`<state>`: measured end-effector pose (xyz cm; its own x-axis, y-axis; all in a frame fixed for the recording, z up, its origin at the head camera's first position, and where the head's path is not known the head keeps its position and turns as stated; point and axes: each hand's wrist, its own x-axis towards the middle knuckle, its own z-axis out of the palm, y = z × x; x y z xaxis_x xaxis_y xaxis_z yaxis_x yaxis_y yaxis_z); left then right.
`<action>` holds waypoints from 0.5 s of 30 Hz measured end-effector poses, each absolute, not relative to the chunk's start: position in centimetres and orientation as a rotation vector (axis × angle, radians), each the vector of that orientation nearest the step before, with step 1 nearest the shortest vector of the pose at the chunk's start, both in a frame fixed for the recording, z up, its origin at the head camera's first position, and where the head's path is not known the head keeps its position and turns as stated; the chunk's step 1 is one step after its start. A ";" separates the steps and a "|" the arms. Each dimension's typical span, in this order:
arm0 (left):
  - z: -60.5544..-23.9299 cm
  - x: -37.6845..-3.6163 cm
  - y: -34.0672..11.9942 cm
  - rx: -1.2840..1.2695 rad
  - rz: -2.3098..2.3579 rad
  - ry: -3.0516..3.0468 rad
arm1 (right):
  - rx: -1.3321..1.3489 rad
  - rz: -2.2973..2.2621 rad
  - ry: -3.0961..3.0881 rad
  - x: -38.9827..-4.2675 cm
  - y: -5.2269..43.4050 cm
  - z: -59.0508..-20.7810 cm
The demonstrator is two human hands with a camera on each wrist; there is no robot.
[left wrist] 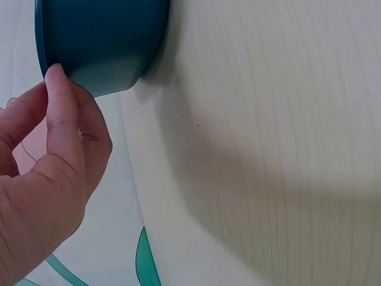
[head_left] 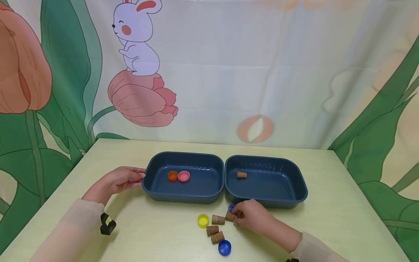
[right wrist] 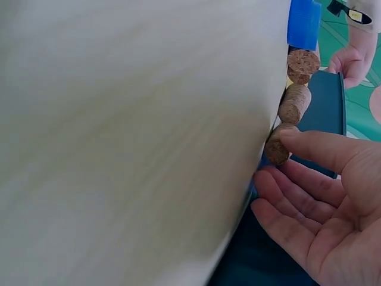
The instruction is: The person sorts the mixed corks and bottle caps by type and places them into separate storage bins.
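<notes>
Two dark blue trays stand side by side. The left tray (head_left: 183,198) holds an orange cap (head_left: 172,175) and a pink cap (head_left: 183,176); the right tray (head_left: 278,201) holds one cork (head_left: 241,174). My left hand (head_left: 132,177) rests on the table with straight fingers touching the left tray's outer wall (left wrist: 101,42); its thumb (left wrist: 59,119) meets the rim. In front of the right tray, my right hand (head_left: 241,215) pinches a cork (head_left: 230,216) lying on the table. In the right wrist view the thumb (right wrist: 315,146) sits on that cork (right wrist: 277,149).
Beside the pinched cork lie three more corks (head_left: 218,219) (head_left: 212,230) (head_left: 217,237), a yellow cap (head_left: 203,220) and a blue cap (head_left: 224,247). A second blue cap (head_left: 231,207) peeks out behind my right fingers. A printed curtain hangs behind the pale table (head_left: 327,225).
</notes>
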<state>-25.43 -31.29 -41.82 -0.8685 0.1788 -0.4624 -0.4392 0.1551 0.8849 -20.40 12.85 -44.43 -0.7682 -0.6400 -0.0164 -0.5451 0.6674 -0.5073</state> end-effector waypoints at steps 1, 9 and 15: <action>-41.8 -25.5 -31.3 -0.246 1.762 1.974 | -0.964 -0.725 2.688 -20.4 12.8 -44.4; -41.7 -25.4 -31.2 -0.249 1.762 1.971 | -0.995 -0.728 2.696 -20.3 12.8 -44.3; -41.5 -25.3 -31.1 -0.255 1.763 1.972 | -1.034 -0.753 2.681 -20.2 13.1 -43.9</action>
<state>-25.26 -31.13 -41.50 -0.8675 0.1751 -0.4656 -0.4431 0.1531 0.8833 -20.21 13.06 -43.86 -0.7448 -0.6669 0.0216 -0.5807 0.6318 -0.5134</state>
